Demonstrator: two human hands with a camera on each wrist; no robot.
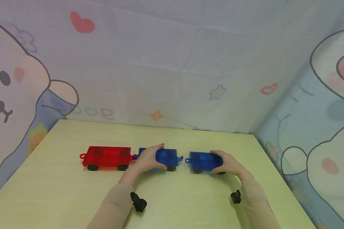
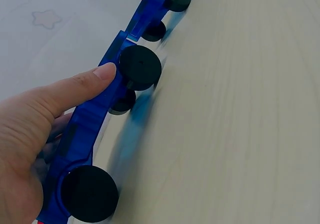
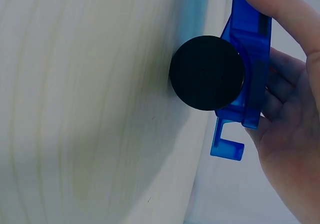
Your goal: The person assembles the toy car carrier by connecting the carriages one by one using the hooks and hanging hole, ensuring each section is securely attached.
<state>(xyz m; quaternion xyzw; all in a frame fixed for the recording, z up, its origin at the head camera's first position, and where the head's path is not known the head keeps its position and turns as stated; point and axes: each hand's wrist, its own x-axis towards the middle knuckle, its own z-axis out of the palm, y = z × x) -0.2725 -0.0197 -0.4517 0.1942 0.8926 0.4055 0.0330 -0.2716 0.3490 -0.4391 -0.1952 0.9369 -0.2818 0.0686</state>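
Three translucent toy train cars stand in a row on the table. At the left is the red car (image 1: 109, 157), its right-end hook meeting the loop of the middle blue car (image 1: 167, 156). My left hand (image 1: 149, 158) grips that middle car across its body; in the left wrist view the thumb (image 2: 102, 73) lies along its side by a black wheel (image 2: 140, 67). My right hand (image 1: 227, 162) holds the right blue car (image 1: 202, 160) by its right end. A small gap parts this car's loop from the middle car's hook (image 1: 180, 158). A hook (image 3: 227, 146) sticks out of the right car's far end.
The pale wooden table (image 1: 172, 197) extends in front of the cars and to both sides. A printed cloth (image 1: 160, 63) hangs behind it and along the sides. Each wrist carries a small black camera mount (image 1: 139, 202).
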